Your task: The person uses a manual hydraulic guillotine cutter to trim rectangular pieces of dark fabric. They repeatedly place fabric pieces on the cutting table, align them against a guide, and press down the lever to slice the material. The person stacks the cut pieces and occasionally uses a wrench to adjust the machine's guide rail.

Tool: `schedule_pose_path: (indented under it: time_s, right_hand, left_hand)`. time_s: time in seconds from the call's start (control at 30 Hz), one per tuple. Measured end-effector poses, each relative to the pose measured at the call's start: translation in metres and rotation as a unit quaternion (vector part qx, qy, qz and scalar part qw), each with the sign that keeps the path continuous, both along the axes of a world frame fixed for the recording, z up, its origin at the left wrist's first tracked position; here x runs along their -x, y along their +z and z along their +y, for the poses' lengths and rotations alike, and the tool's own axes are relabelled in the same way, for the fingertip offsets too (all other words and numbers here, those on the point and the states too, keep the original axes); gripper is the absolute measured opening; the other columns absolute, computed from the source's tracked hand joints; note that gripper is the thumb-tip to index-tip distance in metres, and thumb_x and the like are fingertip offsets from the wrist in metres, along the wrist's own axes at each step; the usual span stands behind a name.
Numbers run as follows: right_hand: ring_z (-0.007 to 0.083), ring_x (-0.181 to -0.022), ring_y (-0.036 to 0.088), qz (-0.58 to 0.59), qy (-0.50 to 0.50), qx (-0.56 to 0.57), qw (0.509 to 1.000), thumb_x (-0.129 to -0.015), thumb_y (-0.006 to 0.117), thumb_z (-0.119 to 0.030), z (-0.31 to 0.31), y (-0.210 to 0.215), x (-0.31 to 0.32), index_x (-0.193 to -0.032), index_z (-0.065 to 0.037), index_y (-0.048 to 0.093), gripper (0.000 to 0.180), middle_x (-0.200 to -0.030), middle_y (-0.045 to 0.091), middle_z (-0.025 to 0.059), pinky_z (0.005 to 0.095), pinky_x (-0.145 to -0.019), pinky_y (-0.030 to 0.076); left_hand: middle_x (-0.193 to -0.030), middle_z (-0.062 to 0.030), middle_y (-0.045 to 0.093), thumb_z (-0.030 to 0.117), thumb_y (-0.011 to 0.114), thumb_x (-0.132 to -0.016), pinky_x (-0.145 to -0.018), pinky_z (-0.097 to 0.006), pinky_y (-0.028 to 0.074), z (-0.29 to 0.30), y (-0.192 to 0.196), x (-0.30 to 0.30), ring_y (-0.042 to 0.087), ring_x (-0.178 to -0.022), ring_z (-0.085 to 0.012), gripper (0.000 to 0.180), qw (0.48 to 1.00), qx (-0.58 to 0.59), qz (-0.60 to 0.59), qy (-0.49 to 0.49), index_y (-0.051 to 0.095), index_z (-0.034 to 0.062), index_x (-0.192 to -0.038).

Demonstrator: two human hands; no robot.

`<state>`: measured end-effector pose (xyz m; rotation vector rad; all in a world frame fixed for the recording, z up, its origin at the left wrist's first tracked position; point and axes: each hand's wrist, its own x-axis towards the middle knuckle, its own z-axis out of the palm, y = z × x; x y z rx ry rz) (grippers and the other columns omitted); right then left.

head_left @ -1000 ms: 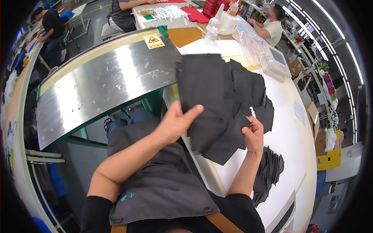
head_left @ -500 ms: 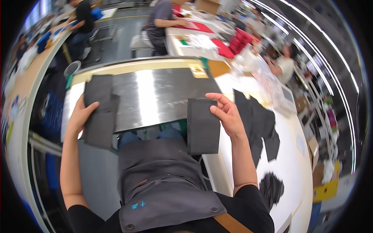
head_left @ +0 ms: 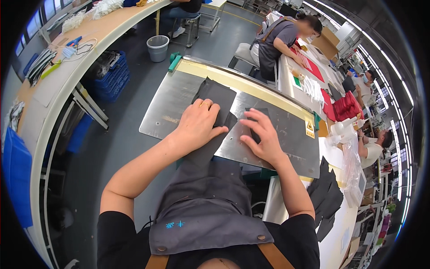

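Note:
My left hand [head_left: 199, 121] lies palm down, fingers stretched, across dark grey rectangular pieces [head_left: 218, 93] of thin, cloth-like sheet. They overlap on the metal plate [head_left: 156, 105], and their near end hangs over its front edge toward my apron. To the right, my right hand [head_left: 263, 136] hovers over or rests on the plate; I cannot tell which. Its fingers are spread and curved. Beneath them sits a smaller dark piece [head_left: 255, 110], partly hidden by the hand.
More dark cut pieces [head_left: 326, 197] lie on the white table at my right. Green clamps [head_left: 174, 62] sit at the plate's back corners. A grey bin [head_left: 157, 48] and blue crate [head_left: 107, 78] stand at left. Several people work beyond; one person [head_left: 286, 42] handles red material.
The view has swung left. My left hand went from holding the pieces' left edge to lying on top of them. My right hand has lowered its raised piece to the plate and opened.

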<state>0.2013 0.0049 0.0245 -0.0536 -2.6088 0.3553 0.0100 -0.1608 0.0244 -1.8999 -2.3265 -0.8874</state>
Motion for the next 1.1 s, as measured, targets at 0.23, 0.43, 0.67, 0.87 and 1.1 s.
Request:
schedule_pose_path:
  time_s: [0.23,0.43,0.67,0.87,1.1]
  right_hand:
    - [0.0328,-0.129,0.048,-0.064,0.130,-0.032,0.989,-0.084,0.073,-0.035,0.000,-0.001,0.025,-0.120,-0.006,0.060,0.048,-0.133,0.053,0.0144,0.0438,-0.101,0.043]
    - [0.0318,-0.129,0.048,-0.059,0.147,-0.001,0.987,-0.086,0.071,-0.033,0.005,-0.010,0.025,-0.120,-0.005,0.060,0.045,-0.133,0.053,0.0140,0.0432,-0.103,0.042]
    - [0.0313,-0.129,0.048,-0.049,0.144,0.044,0.987,-0.086,0.070,-0.028,0.002,-0.012,0.025,-0.122,-0.003,0.059,0.045,-0.133,0.054,0.0135,0.0425,-0.104,0.041]
    - [0.0313,-0.129,0.049,-0.029,0.129,0.051,0.990,-0.085,0.072,-0.026,0.003,-0.014,0.026,-0.123,-0.002,0.058,0.047,-0.133,0.054,0.0128,0.0432,-0.105,0.041]
    - [0.0296,-0.123,0.053,-0.028,0.035,-0.012,0.999,-0.083,0.072,-0.021,0.034,0.018,0.000,-0.123,-0.005,0.059,0.045,-0.135,0.055,0.0110,0.0437,-0.102,0.043]
  left_hand:
    - [-0.077,-0.0017,0.068,0.021,0.066,-0.094,-0.066,-0.027,0.048,0.024,0.006,0.028,0.060,-0.066,-0.0124,0.024,0.936,-0.152,-0.300,0.099,0.069,-0.0022,-0.101]
    - [-0.075,0.0070,0.063,0.017,0.061,-0.099,-0.055,-0.018,0.037,0.017,0.012,0.069,0.047,-0.064,0.0009,0.020,0.833,-0.391,-0.367,0.138,0.071,0.0005,-0.104]
    - [-0.114,-0.0145,0.070,-0.005,0.064,-0.081,-0.084,-0.035,0.055,-0.044,0.046,0.009,0.069,-0.100,-0.0317,0.028,0.966,-0.227,0.087,0.088,0.070,0.0028,-0.107]
    - [-0.148,-0.0171,0.043,0.025,0.071,-0.085,-0.109,-0.044,0.040,-0.059,-0.002,-0.031,0.042,-0.137,-0.0359,0.060,0.995,0.033,0.075,-0.050,0.051,0.0069,-0.138]
    - [-0.149,-0.0156,0.042,0.029,0.070,-0.087,-0.110,-0.044,0.037,-0.036,-0.011,-0.012,0.039,-0.138,-0.0360,0.064,0.997,0.025,0.075,-0.024,0.047,0.0061,-0.142]
